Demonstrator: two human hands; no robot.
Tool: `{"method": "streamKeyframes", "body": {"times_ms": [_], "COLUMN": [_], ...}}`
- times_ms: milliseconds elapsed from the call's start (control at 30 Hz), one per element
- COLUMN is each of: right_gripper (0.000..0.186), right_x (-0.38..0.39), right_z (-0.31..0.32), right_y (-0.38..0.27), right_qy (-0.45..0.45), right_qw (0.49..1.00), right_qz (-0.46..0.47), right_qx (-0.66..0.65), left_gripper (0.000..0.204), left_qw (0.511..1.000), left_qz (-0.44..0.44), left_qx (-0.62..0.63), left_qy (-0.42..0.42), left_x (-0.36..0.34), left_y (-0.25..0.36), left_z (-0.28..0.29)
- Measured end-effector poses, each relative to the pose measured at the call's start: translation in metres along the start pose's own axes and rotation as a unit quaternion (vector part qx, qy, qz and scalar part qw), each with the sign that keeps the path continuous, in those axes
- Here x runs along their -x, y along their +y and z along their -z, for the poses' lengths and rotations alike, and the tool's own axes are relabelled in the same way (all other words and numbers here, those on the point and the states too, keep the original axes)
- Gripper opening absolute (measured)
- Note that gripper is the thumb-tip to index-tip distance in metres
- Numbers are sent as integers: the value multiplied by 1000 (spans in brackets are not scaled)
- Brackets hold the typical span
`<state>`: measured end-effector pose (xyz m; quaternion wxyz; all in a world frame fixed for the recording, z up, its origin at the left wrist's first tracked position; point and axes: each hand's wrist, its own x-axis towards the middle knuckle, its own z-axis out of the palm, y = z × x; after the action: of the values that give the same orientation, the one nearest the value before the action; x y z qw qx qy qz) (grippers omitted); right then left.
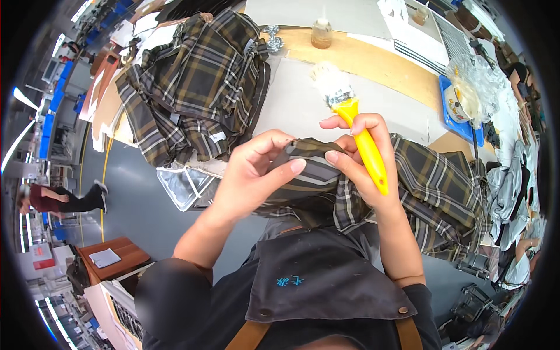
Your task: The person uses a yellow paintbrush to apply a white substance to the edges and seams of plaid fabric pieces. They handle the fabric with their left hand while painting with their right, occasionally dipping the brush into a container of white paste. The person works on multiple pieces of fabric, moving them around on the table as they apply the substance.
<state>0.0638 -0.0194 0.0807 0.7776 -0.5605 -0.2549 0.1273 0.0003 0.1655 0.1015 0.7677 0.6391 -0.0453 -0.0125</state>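
From my feed, the brown plaid fabric piece point(315, 175) is half covered by my left hand point(256, 175) and right hand point(361, 157), so I cannot see its folded edge. The yellow-handled paintbrush's point(356, 128) bristles are blurred white. Whatever sits in the crumpled clear plastic bag point(475, 81) on the desk point(373, 64) is too indistinct to tell.

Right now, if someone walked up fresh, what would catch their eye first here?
Probably the yellow brush, held in the right hand at centre, white bristles pointing up and away. Both hands pinch a plaid cloth piece close to the chest, the left hand gripping its folded edge. Behind, upper left, lies a heap of plaid pieces on the table.
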Motion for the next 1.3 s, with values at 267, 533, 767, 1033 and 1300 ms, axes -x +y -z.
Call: {"method": "streamKeyframes", "body": {"times_ms": [267, 533, 767, 1033, 1300], "right_gripper": [18, 14, 11, 12, 9], "right_x": [28, 29, 22, 17, 21], "right_z": [17, 10, 9, 7, 13], "right_y": [-8, -41, -43, -45, -41], "right_qy": [163, 122, 118, 124, 135], "right_qw": [958, 922, 897, 914, 921], "right_qz": [173, 138, 138, 115, 128], "right_qx": [161, 340, 404, 368, 341], "left_gripper": [24, 25, 25, 25, 24], "left_qw": [989, 984, 983, 986, 987], "left_qz": [-72, -96, -76, -45, -10], "left_qx": [-50, -53, -48, -21, 2], "left_qy": [120, 142, 157, 156, 158], "left_x": [-10, -20, -18, -16, -15], "left_y": [-44, -43, -43, -44, -39], "left_z": [-22, -38, -34, -31, -33]}}
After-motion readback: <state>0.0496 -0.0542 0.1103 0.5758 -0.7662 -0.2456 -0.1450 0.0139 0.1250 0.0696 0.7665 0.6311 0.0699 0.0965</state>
